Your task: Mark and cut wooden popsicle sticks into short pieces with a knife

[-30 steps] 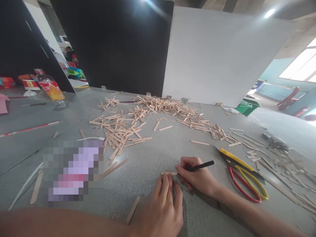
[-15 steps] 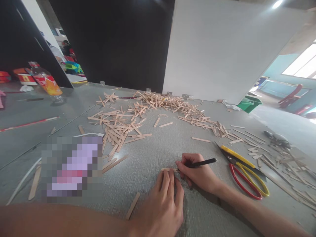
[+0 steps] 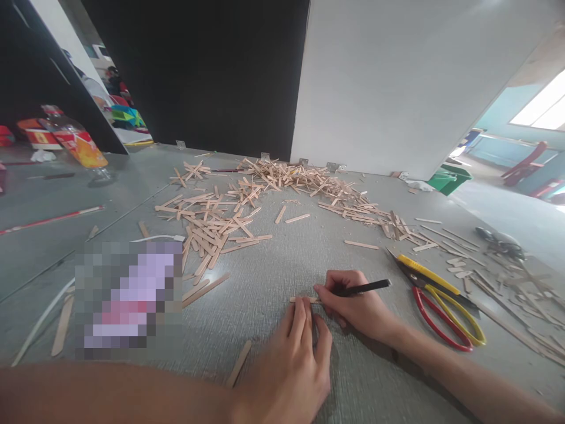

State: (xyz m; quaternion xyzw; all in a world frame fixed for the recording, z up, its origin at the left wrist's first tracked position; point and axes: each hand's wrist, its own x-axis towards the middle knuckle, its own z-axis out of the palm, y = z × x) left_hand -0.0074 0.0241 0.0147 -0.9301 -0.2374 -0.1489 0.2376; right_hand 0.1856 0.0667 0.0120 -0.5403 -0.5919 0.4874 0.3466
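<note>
A short wooden craft stick [image 3: 293, 300] lies flat on the grey tabletop [image 3: 269, 268], mostly covered by fingers. My left hand [image 3: 293, 359] holds it down from the near side with the fingertips. My right hand [image 3: 353, 297] grips a black pen [image 3: 371, 286] at the stick's right end; the pen's tip is hidden behind the fingers. Another craft stick [image 3: 239, 362] lies left of my left hand. Right of my right hand rest pliers [image 3: 445, 312] with one red and one yellow handle, over a yellow-handled tool [image 3: 430, 274].
Piles of craft sticks [image 3: 212, 229] spread across the middle and back. Cut slivers [image 3: 525, 300] litter the right side. A blurred-out purple item [image 3: 141, 288] and a white cable [image 3: 42, 327] lie left. A bottle [image 3: 77, 141] stands back left; dark [image 3: 212, 76] and white [image 3: 375, 82] panels stand behind.
The view has shifted slightly. Both hands keep nearly the same place on the stick, and the pen is still in my right hand.
</note>
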